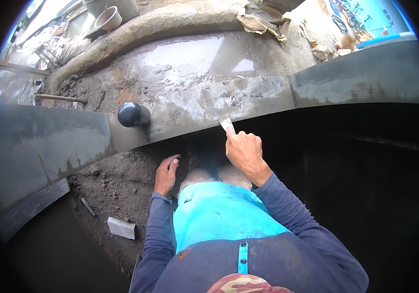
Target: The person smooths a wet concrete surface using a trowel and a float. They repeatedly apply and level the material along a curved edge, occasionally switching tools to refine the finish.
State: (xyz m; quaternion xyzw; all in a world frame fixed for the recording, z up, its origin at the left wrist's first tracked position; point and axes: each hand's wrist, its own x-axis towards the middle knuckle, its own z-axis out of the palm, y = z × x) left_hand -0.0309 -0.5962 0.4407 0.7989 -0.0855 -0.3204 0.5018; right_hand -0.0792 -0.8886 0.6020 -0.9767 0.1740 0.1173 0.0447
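Observation:
My right hand (246, 152) is closed around a small putty knife (227, 124), its handle hidden in the fist and the index finger laid along it. The pale, smeared blade meets the front edge of a wet grey cement ledge (180, 128). Lower and to the left, my left hand (166, 174) hangs beside my knee with thumb and fingers apart, holding nothing. A black rounded pipe cap (131, 114) sticks up from the ledge, left of the blade.
Smooth dark slabs (366, 75) continue the ledge at right and left. Behind it, shiny wet mud (185, 53) reaches a curved earthen rim (146, 31). A wooden handle (60, 98) lies at far left. Below are loose soil (107, 195) and a pale block (121, 228).

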